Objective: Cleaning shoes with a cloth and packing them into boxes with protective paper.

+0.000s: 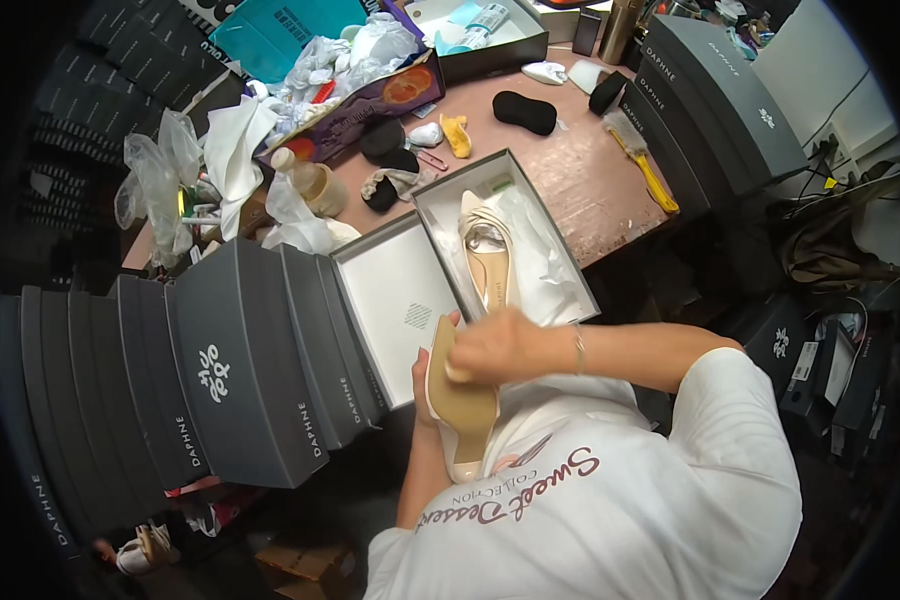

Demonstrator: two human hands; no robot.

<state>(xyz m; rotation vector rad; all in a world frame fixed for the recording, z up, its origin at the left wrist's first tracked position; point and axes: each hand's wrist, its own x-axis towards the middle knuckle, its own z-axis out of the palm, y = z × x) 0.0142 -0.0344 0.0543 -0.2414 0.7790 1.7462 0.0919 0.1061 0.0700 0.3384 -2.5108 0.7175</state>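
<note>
My left hand [423,388] grips a pale shoe [462,405] from its left side, with the tan sole turned up and the heel toward my body. Closed and slightly blurred, my right hand [500,345] presses on the front part of that sole. Something small and pale seems to be at its fingertips, but I cannot make it out. Just beyond my hands is an open shoebox [582,298] with a white inside. In it lies the matching cream pointed shoe [487,265], beside crumpled white tissue paper [542,265]. The white box lid [385,285] lies inside up to the left.
Dark grey shoeboxes [240,370] stand in a row on the left; others [710,110] are stacked at the back right. A yellow-handled brush [650,175], a black pad [525,113], a plastic bottle [315,185] and a carton of crumpled paper [365,115] are on the pink table [600,210].
</note>
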